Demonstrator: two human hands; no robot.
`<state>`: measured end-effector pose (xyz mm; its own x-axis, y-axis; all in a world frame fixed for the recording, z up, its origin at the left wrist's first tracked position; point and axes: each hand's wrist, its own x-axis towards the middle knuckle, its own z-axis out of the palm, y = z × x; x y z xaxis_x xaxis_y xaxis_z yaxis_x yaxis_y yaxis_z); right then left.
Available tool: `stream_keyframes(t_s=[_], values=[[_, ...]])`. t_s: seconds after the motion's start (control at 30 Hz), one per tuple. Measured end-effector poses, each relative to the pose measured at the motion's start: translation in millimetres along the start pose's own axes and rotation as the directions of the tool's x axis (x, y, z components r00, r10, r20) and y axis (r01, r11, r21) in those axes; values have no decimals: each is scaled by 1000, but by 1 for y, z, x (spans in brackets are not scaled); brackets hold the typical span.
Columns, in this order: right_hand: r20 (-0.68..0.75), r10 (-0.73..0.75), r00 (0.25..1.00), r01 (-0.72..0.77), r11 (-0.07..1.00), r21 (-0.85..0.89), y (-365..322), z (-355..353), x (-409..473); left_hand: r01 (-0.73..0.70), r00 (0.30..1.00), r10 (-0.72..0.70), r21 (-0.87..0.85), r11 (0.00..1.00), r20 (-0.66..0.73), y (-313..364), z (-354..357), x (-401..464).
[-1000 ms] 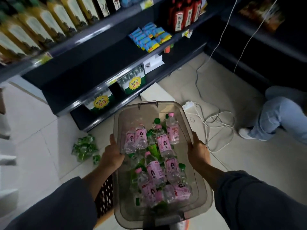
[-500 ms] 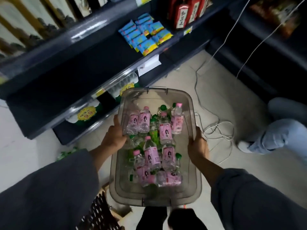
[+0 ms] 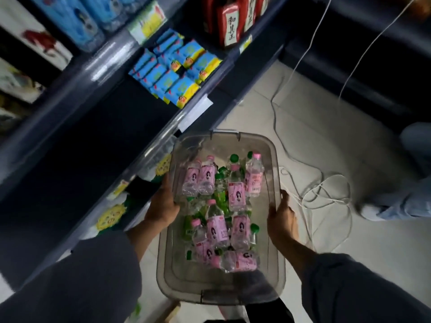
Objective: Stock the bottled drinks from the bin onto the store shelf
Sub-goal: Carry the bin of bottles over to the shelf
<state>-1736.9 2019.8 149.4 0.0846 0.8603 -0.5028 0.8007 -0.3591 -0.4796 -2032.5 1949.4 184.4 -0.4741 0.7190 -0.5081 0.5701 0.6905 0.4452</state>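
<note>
Beside the dark store shelf, now nearer than a second ago, the left hand grips the clear bin, risen with its pink-labelled bottles inside, right hand clamping the opposite rim: stocking not yet begun.

Pink-labelled bottles, smoky-grey bin

Both hands grip the bin of bottles beside the shelf.
</note>
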Motion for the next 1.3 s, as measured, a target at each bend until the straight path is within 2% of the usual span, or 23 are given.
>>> stream_keyframes(t_s=[0.23, 0.33, 0.43, 0.63, 0.8, 1.03, 1.2, 1.3], values=[[-14, 86, 996, -86, 996, 13, -28, 26, 53, -34, 996, 34, -9, 999, 77, 5, 1, 98], [-13, 123, 992, -123, 992, 32, -33, 46, 65, -6, 997, -3, 121, 993, 77, -6, 7, 127], [-41, 198, 979, -196, 979, 52, -32, 80, 84, -55, 993, 26, 255, 965, 117, -17, 23, 174], [-66, 226, 972, -222, 973, 62, -40, 112, 115, -118, 990, 86, 339, 933, 110, -21, 23, 228], [-86, 258, 962, -251, 964, 91, -42, 142, 125, -161, 980, 111, 332, 929, 166, -40, 31, 264], [-67, 270, 961, -258, 955, 145, -39, 161, 120, -139, 988, 119, 245, 960, 95, -62, 46, 266], [-78, 264, 961, -254, 961, 112, -42, 172, 125, -78, 994, 63, 168, 983, 93, -72, 52, 275], [-96, 262, 960, -255, 963, 84, -47, 174, 124, -52, 993, 32, 181, 982, 115, -67, 52, 274]])
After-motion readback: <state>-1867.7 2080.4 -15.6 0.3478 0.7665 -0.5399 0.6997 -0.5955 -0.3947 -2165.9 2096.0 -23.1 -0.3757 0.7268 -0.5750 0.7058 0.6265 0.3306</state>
